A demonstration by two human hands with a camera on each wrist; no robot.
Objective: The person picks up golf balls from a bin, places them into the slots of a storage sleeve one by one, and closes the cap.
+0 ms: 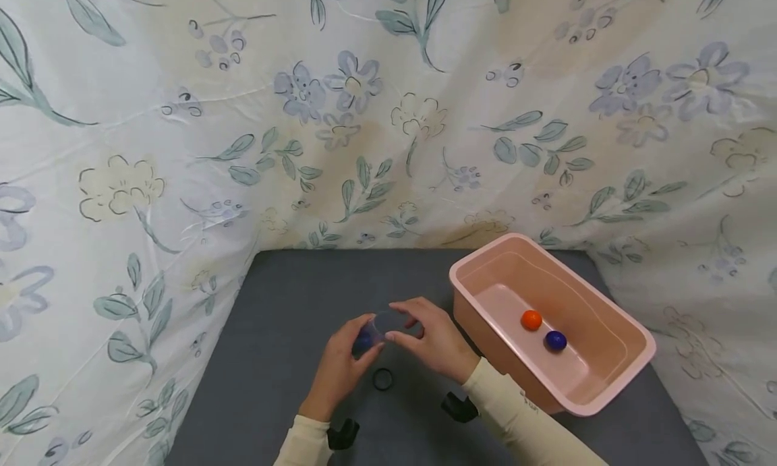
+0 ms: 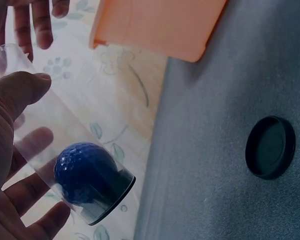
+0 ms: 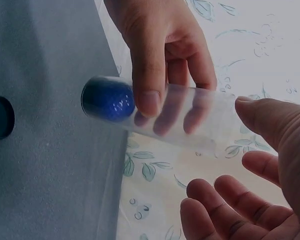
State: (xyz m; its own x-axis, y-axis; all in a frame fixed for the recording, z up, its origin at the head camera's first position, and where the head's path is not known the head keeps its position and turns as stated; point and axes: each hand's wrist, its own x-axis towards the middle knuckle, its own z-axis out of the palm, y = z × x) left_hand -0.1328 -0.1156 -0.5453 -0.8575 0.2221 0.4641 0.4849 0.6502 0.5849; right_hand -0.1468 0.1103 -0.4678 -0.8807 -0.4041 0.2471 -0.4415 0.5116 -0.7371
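The clear tube (image 1: 384,326) is held above the grey mat (image 1: 285,358), just left of the pink tub (image 1: 631,358). One blue ball (image 2: 85,172) sits at its capped end. The left hand (image 1: 336,371) is curled round that end, thumb on top and fingers beneath. The right hand (image 1: 434,341) is at the tube's other end, at 3 o'clock from the left; in the right wrist view its thumb tip touches the tube's rim while its fingers hang loosely apart just below, gripping nothing.

A black cap (image 1: 382,379) lies loose on the mat at 6 o'clock from the tube, so that end looks open. My reading is that the work is partway: two balls are already in the tub, and one is in the tube.

In the tub an orange ball (image 1: 531,319) and a second blue ball (image 1: 555,340) lie near each other on the floor, the blue one at 4 o'clock from the orange. Nothing else shows in the tub.
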